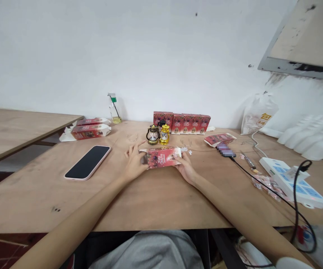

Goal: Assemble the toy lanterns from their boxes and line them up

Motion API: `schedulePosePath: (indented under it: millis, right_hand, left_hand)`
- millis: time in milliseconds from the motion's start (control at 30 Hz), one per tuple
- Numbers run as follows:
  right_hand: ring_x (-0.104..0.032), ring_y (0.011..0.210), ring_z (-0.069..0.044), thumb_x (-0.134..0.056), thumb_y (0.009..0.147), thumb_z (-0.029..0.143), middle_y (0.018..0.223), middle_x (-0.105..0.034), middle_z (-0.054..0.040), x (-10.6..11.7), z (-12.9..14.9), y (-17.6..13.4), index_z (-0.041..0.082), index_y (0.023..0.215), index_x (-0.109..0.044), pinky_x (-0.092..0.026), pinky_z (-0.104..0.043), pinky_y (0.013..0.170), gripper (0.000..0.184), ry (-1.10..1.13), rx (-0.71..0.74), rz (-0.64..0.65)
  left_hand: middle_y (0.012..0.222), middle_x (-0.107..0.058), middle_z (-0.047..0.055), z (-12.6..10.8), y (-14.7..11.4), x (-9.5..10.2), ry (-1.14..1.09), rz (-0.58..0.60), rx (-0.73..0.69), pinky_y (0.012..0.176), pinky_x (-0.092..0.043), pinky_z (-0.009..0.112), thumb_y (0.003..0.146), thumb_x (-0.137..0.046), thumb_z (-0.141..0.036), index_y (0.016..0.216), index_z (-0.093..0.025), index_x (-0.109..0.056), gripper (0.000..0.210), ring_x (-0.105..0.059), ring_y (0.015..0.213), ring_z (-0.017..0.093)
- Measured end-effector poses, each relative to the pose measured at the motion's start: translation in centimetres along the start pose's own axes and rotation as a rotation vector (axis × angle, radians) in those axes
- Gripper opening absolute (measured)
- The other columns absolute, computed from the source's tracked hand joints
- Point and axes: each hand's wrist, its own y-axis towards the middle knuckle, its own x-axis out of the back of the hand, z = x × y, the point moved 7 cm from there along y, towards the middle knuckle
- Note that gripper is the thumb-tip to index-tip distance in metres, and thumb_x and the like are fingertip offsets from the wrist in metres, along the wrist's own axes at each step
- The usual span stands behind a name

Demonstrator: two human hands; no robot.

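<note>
A small red printed carton (164, 157) lies between my two hands above the table, its left end open with a pale flap sticking out. My right hand (186, 168) grips its right end, thumb on the front. At the open end, my left hand (135, 161) is closed around the carton's edge, fingers partly curled behind. Something dark shows at the opening there; I cannot make out what. Just behind the carton stand a black-bronze mini lantern (153, 135) and a gold mini lantern (165, 135), with another black lantern (161, 123) partly hidden behind them.
Several red cartons (191, 124) stand in a row by the wall. Open cartons (90, 130) lie at left, another carton (220, 139) at right. A phone (88, 163), a glass bottle (114, 110), a power strip (296, 183), a black cable (258, 179) and a white bag (258, 114) surround the work area.
</note>
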Motion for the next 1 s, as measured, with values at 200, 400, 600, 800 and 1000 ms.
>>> schedulePosePath:
  millis: [200, 400, 600, 800, 1000]
  right_hand:
    - [-0.063, 0.084, -0.015, -0.075, 0.063, 0.032, 0.093, -0.065, 0.0024, -0.1, 0.2, -0.1, 0.023, 0.086, -0.052, -0.05, -0.03, 0.076, 0.034, -0.066, 0.019, 0.04]
    - [-0.062, 0.087, -0.017, -0.071, 0.065, 0.039, 0.097, -0.066, 0.0009, 0.3, 0.2, 0.3, 0.025, 0.091, -0.055, -0.049, -0.031, 0.077, 0.034, -0.138, 0.047, 0.041]
    - [-0.061, 0.077, -0.016, -0.067, 0.064, 0.047, 0.08, -0.067, 0.002, 2.1, 2.1, 1.6, 0.022, 0.078, -0.058, -0.046, -0.025, 0.065, 0.03, -0.132, 0.149, -0.112]
    - [-0.059, 0.067, -0.012, -0.062, 0.066, 0.048, 0.073, -0.066, 0.0042, 5.4, 4.6, 2.6, 0.022, 0.075, -0.058, -0.044, -0.02, 0.055, 0.028, 0.02, 0.237, -0.319]
    - [-0.061, 0.066, -0.013, -0.056, 0.069, 0.043, 0.072, -0.066, 0.0039, 8.7, 5.9, 3.1, 0.024, 0.081, -0.059, -0.05, -0.025, 0.059, 0.023, 0.223, 0.228, -0.451]
  left_hand:
    - [0.142, -0.031, 0.009, 0.3, 0.0, -0.4, -0.006, 0.044, 0.002, 0.088, -0.032, 0.05, 0.068, -0.059, -0.023, 0.077, -0.017, -0.065, 0.012, -0.031, 0.12, 0.034]
    - [0.136, -0.037, 0.013, 0.3, 0.3, 0.0, -0.02, 0.02, -0.041, 0.09, -0.03, 0.051, 0.072, -0.06, -0.035, 0.081, -0.017, -0.062, 0.02, -0.032, 0.12, 0.034]
    - [0.127, -0.042, 0.012, 0.1, 0.4, 1.9, -0.01, -0.173, -0.095, 0.092, -0.028, 0.048, 0.081, -0.051, -0.042, 0.096, -0.021, -0.059, 0.027, -0.037, 0.115, 0.029]
    - [0.109, -0.055, 0.009, 1.8, 0.7, 5.2, -0.075, -0.415, -0.048, 0.091, -0.033, 0.042, 0.086, -0.042, -0.044, 0.097, -0.02, -0.054, 0.029, -0.046, 0.106, 0.024]
    - [0.079, -0.056, 0.003, 5.1, 1.4, 6.1, -0.223, -0.466, 0.16, 0.066, -0.043, 0.03, 0.08, -0.047, -0.05, 0.092, -0.018, -0.051, 0.034, -0.052, 0.069, 0.016]
